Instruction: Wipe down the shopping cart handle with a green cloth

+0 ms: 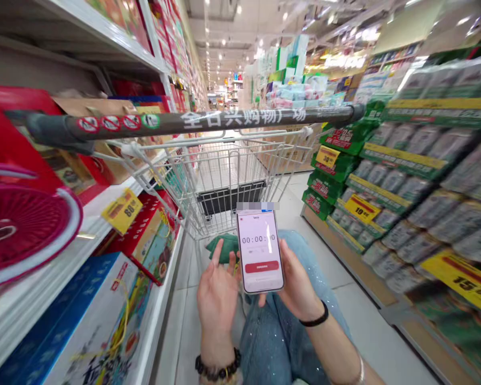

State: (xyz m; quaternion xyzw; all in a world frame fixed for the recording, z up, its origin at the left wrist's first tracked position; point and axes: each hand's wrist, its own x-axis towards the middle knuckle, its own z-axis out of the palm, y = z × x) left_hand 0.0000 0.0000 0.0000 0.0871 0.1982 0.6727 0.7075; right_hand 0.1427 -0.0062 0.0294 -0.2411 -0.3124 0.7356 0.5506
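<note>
Your right hand (299,283) grasps the pale-screened rectangular phone (261,248) at four o'clock; likely light, slippery, fragile, so hold its edges; your left hand (217,294), eight o'clock, spreads loose

00:00 on phone (260,254) (then glare), 19 on yellow tag (362,208)
</note>
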